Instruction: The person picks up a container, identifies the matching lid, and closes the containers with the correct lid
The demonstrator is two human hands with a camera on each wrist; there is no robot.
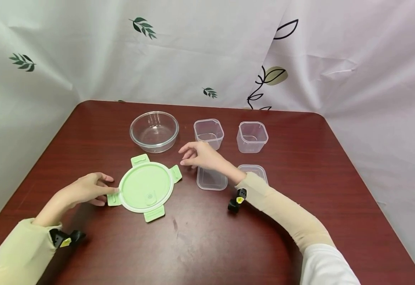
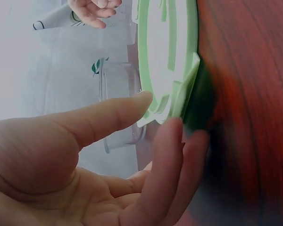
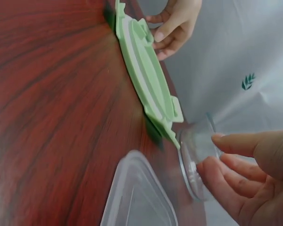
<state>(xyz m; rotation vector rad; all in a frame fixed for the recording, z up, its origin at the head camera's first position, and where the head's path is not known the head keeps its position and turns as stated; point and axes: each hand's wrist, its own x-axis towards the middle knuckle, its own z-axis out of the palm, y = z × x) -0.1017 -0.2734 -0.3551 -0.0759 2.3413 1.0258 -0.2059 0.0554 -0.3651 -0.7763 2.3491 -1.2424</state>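
A round light green lid with tabs around its rim lies on the table at left centre. My left hand pinches its left tab; in the left wrist view the thumb is on the rim and a fingertip meets the tab. Beyond the lid stands a round glass bowl. My right hand hovers with relaxed fingers and holds nothing, right of the lid and in front of a clear square container. Below that hand lies a clear square lid, partly covered by it.
A second clear square container stands at the back right. In front of it, another clear lid is partly hidden by my right forearm. The dark red table ends at a pale curtain with leaf prints.
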